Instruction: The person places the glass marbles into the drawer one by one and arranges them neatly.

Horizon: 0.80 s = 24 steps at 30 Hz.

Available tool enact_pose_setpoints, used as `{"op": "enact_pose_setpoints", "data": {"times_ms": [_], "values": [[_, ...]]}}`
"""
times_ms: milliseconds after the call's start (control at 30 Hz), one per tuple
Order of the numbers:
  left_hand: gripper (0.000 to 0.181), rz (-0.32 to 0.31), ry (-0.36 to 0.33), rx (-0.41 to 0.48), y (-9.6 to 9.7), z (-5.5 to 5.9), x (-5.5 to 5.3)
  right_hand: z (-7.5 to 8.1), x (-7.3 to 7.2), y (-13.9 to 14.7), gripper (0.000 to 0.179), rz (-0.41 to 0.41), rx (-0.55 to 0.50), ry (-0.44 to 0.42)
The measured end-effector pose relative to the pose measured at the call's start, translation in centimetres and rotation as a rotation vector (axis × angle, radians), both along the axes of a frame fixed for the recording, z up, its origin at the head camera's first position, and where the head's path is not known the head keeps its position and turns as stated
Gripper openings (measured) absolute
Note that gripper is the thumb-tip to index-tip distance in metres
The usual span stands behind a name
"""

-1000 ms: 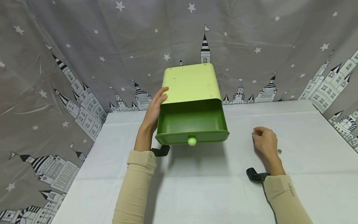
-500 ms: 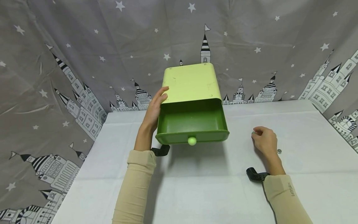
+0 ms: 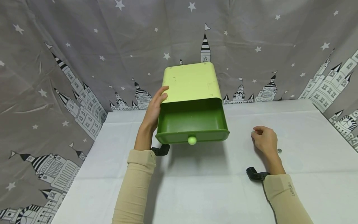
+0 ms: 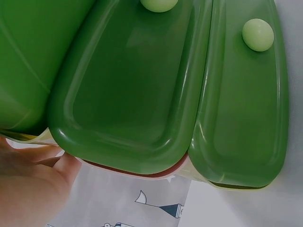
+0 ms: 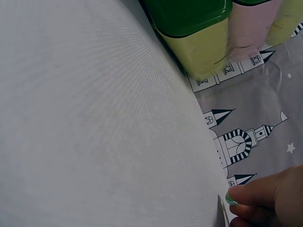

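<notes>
A stacked drawer unit [image 3: 191,81] has a pale yellow top casing, and its upper green drawer [image 3: 191,137] is pulled out, showing a bare inside. My left hand [image 3: 153,110] rests against the unit's left side, fingertips at the top edge; the left wrist view shows that hand [image 4: 35,182] beside the casing. Low over the table at right, my right hand [image 3: 264,140] pinches a small greenish piece [image 5: 230,197] between thumb and fingers. Its exact kind I cannot tell. Close by stands a thin shiny edge [image 5: 221,208].
A small round coin-like disc [image 3: 279,151] lies on the white tablecloth [image 3: 201,196] beside my right wrist. Two lower drawer fronts [image 4: 128,90] with pale round knobs are closed. A grey castle-print cloth [image 3: 134,37] hangs behind the table.
</notes>
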<state>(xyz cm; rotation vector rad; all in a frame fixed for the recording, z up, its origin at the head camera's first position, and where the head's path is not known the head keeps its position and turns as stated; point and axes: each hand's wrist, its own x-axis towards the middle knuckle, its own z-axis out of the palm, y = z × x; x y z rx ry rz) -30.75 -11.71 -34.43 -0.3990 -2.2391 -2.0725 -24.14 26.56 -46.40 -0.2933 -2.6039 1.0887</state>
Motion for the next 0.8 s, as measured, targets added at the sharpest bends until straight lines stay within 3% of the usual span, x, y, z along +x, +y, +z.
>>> {"op": "enact_pose_setpoints", "data": {"times_ms": [333,800], "values": [[0.047,-0.007,-0.047,0.046,0.0,-0.1,0.0,0.3,0.2,0.0,0.026,-0.001,-0.009,0.027],[0.047,-0.006,-0.032,0.031,0.0,-0.1,0.0,1.7,0.3,-0.6,0.025,-0.063,-0.072,0.113]]}}
